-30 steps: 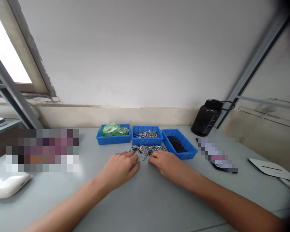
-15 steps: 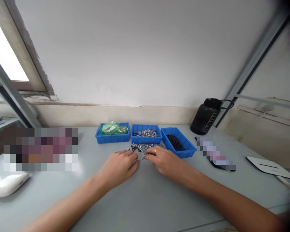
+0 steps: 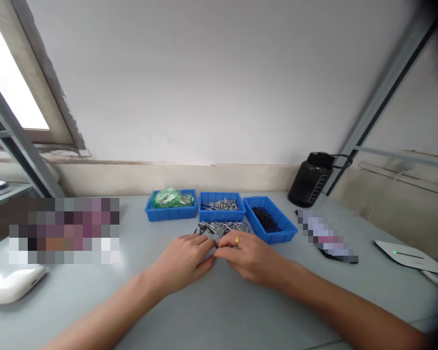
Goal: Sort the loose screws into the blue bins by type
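Left hand [image 3: 182, 262] and right hand [image 3: 253, 255] meet fingertip to fingertip at the near edge of a loose nail pile [image 3: 226, 226] on the table [image 3: 219, 311], just before the middle blue tray [image 3: 222, 213]. The fingers are curled, and it cannot be told whether either grips a nail. A hasty sweep could scatter nails or prick skin.

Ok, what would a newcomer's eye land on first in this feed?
Three blue trays in a row at the back of the grey table: a green bag in the left one, silver pins in the middle, dark screws in the right. Before them lies a loose pile of silver pins, where the left hand and right hand meet at its near edge. A black bottle stands further right.
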### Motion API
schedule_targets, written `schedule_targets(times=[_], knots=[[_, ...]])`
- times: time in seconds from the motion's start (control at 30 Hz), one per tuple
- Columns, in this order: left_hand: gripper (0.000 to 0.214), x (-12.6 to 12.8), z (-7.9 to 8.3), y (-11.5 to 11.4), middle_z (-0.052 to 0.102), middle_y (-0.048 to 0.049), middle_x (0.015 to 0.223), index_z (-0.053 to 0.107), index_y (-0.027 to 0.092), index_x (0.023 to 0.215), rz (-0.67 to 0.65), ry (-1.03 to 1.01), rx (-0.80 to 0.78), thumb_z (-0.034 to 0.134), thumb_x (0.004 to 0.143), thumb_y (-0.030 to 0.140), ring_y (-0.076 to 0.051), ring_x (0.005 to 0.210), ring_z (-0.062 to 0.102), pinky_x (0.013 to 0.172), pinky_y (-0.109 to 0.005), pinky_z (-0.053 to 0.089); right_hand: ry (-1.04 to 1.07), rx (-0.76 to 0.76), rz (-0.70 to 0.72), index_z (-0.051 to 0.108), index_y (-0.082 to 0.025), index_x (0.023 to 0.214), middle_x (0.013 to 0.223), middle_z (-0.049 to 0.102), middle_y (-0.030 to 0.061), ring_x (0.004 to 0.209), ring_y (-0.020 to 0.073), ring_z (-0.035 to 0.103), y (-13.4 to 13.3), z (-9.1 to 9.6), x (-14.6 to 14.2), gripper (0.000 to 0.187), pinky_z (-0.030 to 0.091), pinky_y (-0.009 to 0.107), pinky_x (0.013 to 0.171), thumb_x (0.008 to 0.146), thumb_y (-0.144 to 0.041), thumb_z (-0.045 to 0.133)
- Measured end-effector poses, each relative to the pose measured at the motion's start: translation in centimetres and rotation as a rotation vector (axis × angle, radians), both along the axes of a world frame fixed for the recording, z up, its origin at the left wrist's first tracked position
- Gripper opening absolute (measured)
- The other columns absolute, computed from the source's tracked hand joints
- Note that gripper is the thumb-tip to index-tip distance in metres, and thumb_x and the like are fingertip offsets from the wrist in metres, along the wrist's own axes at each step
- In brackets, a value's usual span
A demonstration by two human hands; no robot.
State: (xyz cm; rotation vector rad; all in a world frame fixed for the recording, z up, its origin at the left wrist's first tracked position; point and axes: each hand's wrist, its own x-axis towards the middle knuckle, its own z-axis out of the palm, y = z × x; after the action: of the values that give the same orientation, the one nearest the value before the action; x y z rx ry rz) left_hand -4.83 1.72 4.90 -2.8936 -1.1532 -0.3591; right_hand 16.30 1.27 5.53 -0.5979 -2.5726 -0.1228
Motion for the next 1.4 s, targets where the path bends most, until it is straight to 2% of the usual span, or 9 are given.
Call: schedule_targets(times=[0.33, 0.57, 0.8, 1.17, 1.4], knots=[[0.02, 0.04, -0.18, -0.08, 0.06, -0.0012, 0.078, 0.053, 0.018, 0.081, -0.13, -0.048, 0.01, 0.038, 0.094, 0.023, -0.016, 0.07, 0.057, 0.063, -0.028, 0.044, 0.047, 0.066, 0.038, 0.063, -0.018, 0.096, 0.094, 0.061, 0.0063, 0.085, 0.0143, 0.055, 0.01, 0.09, -0.02, 0.023, 0.047, 0.026, 0.076, 0.088, -0.009, 0.043], [0.029, -0.01, -0.06, 0.01, 0.06, -0.0008, 0.073, 0.053, 0.018, 0.079, -0.062, -0.051, 0.097, 0.034, 0.097, 0.03, -0.016, 0.068, 0.056, 0.06, -0.028, 0.041, 0.069, 0.014, -0.089, 0.062, -0.016, 0.096, 0.092, 0.061, 0.0064, 0.086, 0.0154, 0.055, 0.1, 0.39, 0.0, 0.019, 0.046, 0.027, 0.077, 0.091, -0.015, 0.044], [0.033, 0.02, -0.36, 0.34, 0.06, -0.0007, 0.071, 0.054, 0.018, 0.081, -0.035, -0.069, 0.174, 0.029, 0.099, 0.032, -0.017, 0.065, 0.057, 0.058, -0.028, 0.041, 0.037, -0.029, -0.187, 0.061, -0.017, 0.098, 0.087, 0.061, 0.0058, 0.085, 0.0173, 0.056, 0.6, -0.2, -0.02, 0.016, 0.046, 0.029, 0.075, 0.092, -0.02, 0.046], [0.025, -0.1, -0.26, 0.24, 0.061, -0.0012, 0.073, 0.058, 0.019, 0.095, -0.009, -0.146, 0.206, 0.036, 0.096, 0.033, -0.017, 0.068, 0.059, 0.059, -0.028, 0.043, 0.018, -0.038, -0.231, 0.061, -0.017, 0.091, 0.08, 0.06, 0.004, 0.079, 0.0165, 0.055, 0.62, -0.43, -0.13, 0.014, 0.044, 0.029, 0.072, 0.091, -0.019, 0.046], [0.025, -0.16, -0.32, 0.12, 0.06, -0.0012, 0.071, 0.059, 0.019, 0.091, -0.024, -0.131, 0.214, 0.037, 0.096, 0.031, -0.017, 0.066, 0.058, 0.058, -0.028, 0.042, 0.021, -0.043, -0.245, 0.061, -0.017, 0.09, 0.079, 0.06, 0.0036, 0.077, 0.0167, 0.054, 0.65, -0.34, -0.1, 0.015, 0.043, 0.029, 0.07, 0.09, -0.019, 0.046]])
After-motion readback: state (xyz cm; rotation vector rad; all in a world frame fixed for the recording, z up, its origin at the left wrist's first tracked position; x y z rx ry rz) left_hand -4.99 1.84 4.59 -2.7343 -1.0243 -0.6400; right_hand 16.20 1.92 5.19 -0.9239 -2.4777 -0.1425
